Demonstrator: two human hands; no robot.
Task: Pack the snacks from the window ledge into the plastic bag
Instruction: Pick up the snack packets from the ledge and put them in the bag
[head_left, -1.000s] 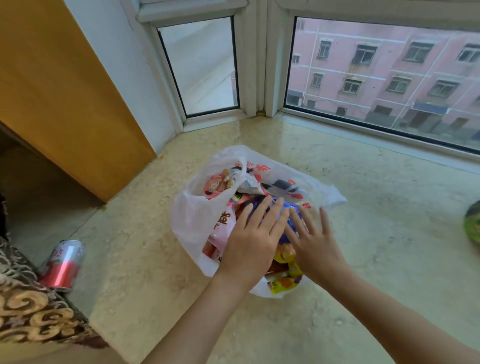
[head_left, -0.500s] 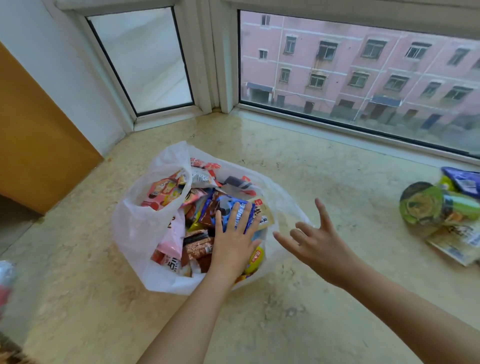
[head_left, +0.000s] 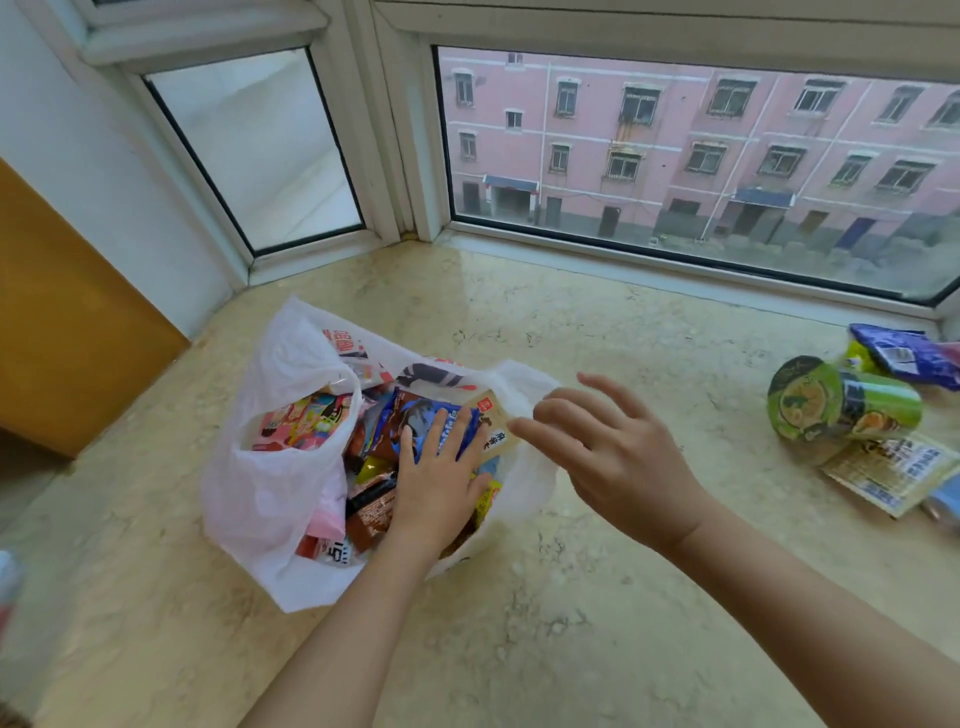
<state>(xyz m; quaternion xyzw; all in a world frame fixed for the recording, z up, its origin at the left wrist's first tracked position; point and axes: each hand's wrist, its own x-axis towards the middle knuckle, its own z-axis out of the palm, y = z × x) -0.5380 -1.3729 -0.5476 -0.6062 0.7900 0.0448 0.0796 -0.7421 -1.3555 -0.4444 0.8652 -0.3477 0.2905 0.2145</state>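
Left hand (head_left: 439, 486) flat, fingers straight, pressing on snack packets (head_left: 415, 426) inside the plastic bag (head_left: 270, 483). Right hand (head_left: 608, 452) spread, fingers loosely extended, beside the bag's rim, holding nothing.

Soft, even daylight enters through the window (head_left: 696, 171); a pale sheen lies on the ledge (head_left: 519, 312) beneath it. Shadows are faint. Wide-angle bending curves the frame edges.

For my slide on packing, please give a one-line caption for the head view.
Left hand presses snacks in the plastic bag; open right hand hovers beside it; green noodle cup waits on ledge.
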